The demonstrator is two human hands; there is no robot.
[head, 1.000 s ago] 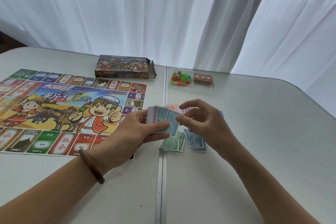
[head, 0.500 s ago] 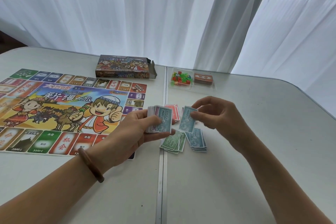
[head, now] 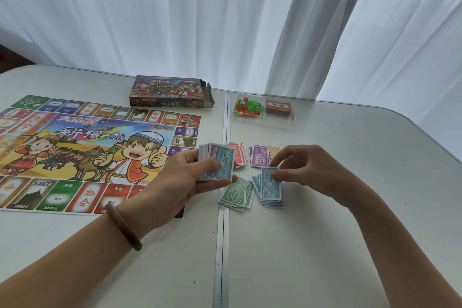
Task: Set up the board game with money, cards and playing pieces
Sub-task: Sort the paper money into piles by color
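Play money is split between the worktop and the left hands' grip: the left hand, palm turned inward with a brown bracelet on its wrist, clasps a thick stack of notes between thumb and curled fingers, a blue 1000 note on top. The right hand reaches in from the right, forearm low over the worktop, fingers bent, with thumb and forefinger pinching the top edge of a blue note that lies on the blue pile. Just left of that sits a green pile; beyond lie red, purple and yellow piles. To the left, the game board is spread flat, with the game box behind it. A clear tray at the far edge holds coloured pieces and a card deck.
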